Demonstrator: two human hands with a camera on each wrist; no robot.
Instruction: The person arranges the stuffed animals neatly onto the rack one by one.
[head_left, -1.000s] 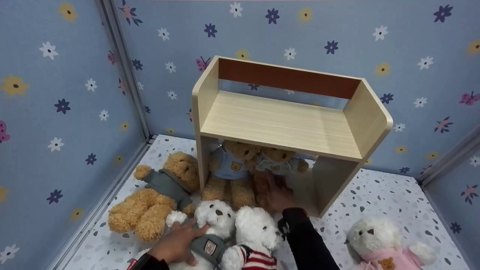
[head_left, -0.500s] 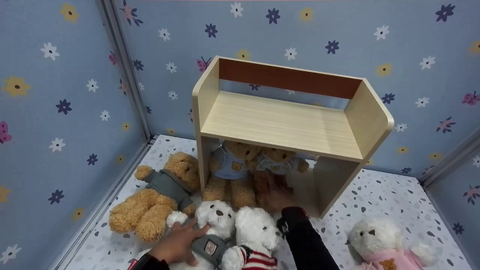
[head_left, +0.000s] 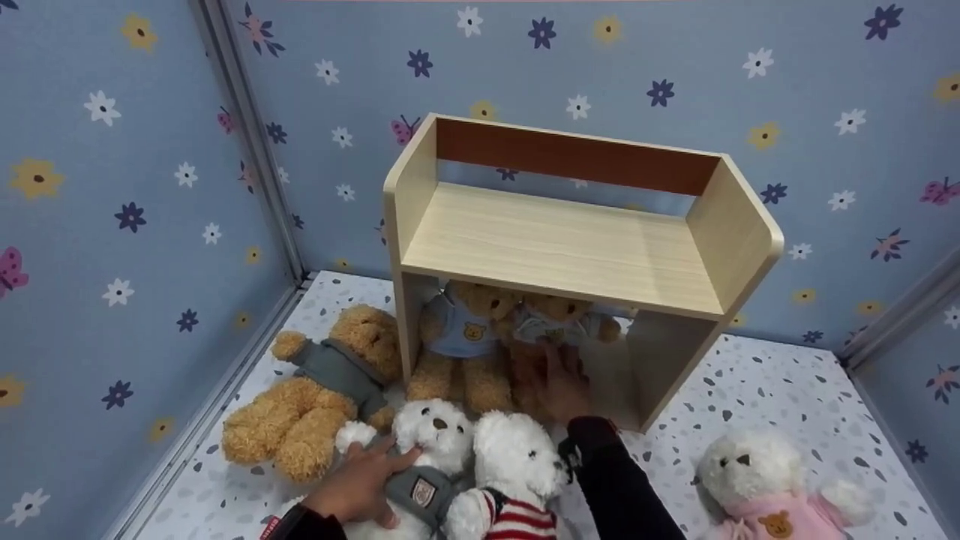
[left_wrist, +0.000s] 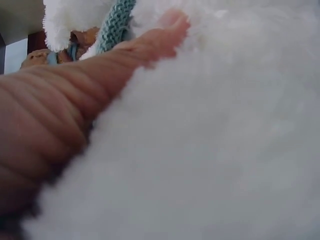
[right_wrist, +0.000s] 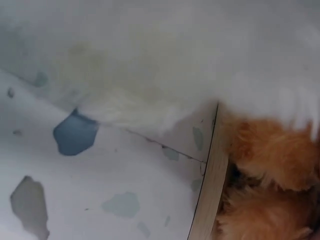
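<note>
My left hand (head_left: 358, 484) rests with spread fingers on a white teddy bear (head_left: 431, 431) in a grey-green top. In the left wrist view, the thumb (left_wrist: 160, 42) lies along white fur. My right hand (head_left: 559, 386) reaches into the lower compartment of a wooden shelf (head_left: 562, 240). Its fingers point upward against the belly of a brown teddy bear (head_left: 547, 330) in a pale top, whose head is partly hidden by the board. Beside that bear sits another brown teddy bear (head_left: 469, 352) in a light blue shirt. The right wrist view does not show the fingers.
A white teddy bear (head_left: 514, 457) in red stripes lies between my arms. Left of the shelf, a brown teddy bear (head_left: 315, 397) in dark green leans over. At the right lies a white teddy bear (head_left: 757, 480) in pink. Flowered walls (head_left: 135, 300) surround the speckled floor (head_left: 787, 390).
My right hand has shifted slightly up and right against the brown bear's belly, and that bear's top looks a little ruffled. My left hand stays in place on the white bear.
</note>
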